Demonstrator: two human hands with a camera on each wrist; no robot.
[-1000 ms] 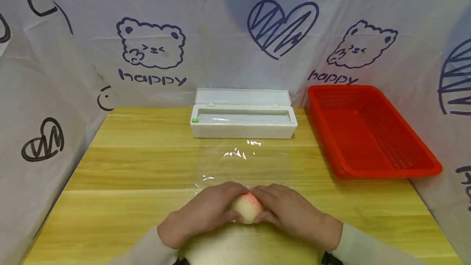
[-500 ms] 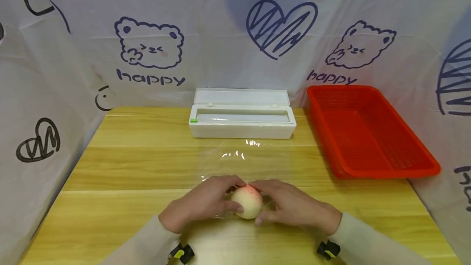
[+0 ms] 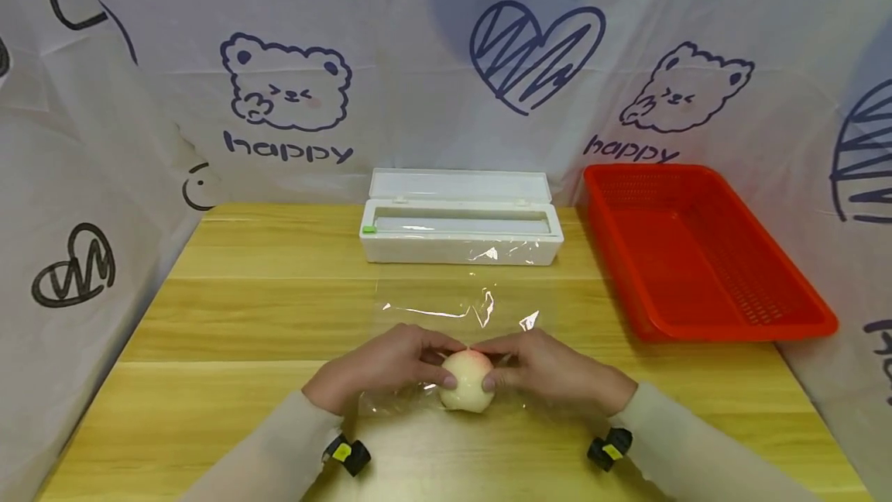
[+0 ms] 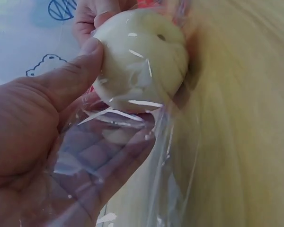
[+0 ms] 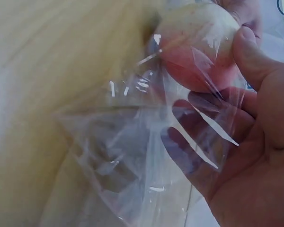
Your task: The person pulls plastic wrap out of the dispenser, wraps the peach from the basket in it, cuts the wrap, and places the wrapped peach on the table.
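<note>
Two hands: the left hand [image 3: 386, 369] and the right hand [image 3: 554, 369] together grasp one peach [image 3: 467, 383], thumbs on its near side, other fingers at its far side.
Peach: between both sets of fingers, pale toward the thumbs, pink at the far top; whether it touches the surface below cannot be told.
Clear film [image 3: 432, 297]: around the peach and over parts of the fingers, creased and glinting; from there it stretches ahead to the white box [image 3: 460, 249].
Wooden table [image 3: 230, 316]: yellowish, grained, beneath the hands and out to both sides of them.
Pale cloth [image 3: 411, 45]: hung beyond the fingers and on either side, drawn with hearts, bears and "happy".
White box: straight ahead of the fingers, lid [image 3: 460, 185] raised at the back, a roll [image 3: 463, 225] inside.
Red basket [image 3: 697, 254]: ahead and right of the right fingers, well apart from them, beside the cloth.
In the way: film veils several fingers in both wrist views; the peach hides some fingertips.
</note>
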